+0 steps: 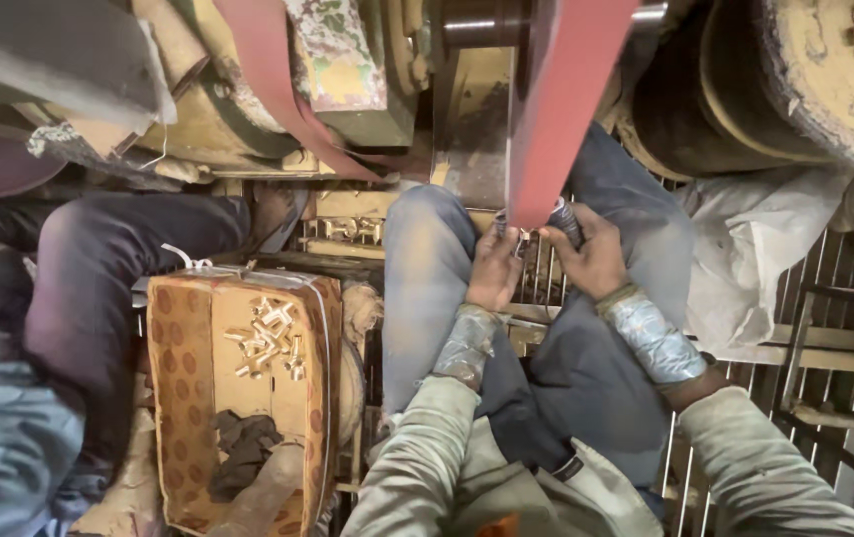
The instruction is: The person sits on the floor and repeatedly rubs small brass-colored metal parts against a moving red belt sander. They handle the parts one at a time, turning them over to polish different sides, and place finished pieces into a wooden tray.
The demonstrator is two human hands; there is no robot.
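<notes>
Head view: a small brass fitting [523, 239] is held up against the lower end of a red sanding belt [558, 109] that runs down from the machine at the top of the picture. The left hand [494, 268] is closed around the fitting from the left, its fingers curled tight. The right hand [591, 254] is closed on a dark wrapped grip just beside the belt, with its fingertips meeting the fitting. Both wrists are bound with grey tape. The hands are raised above the person's knees, which are clad in blue trousers.

To the left, a cardboard box [170, 398] stands beside the left knee; a heap of brass fittings [270, 340] lies near its far edge and a dark rag [243, 446] near its close edge. Another person's leg [98, 288] is seen at the box's left side.

The step in hand is judged to be grinding one piece on the belt. A steady pinch and a slight turn of the piece would be called for next, with fingertips kept off the belt.
</notes>
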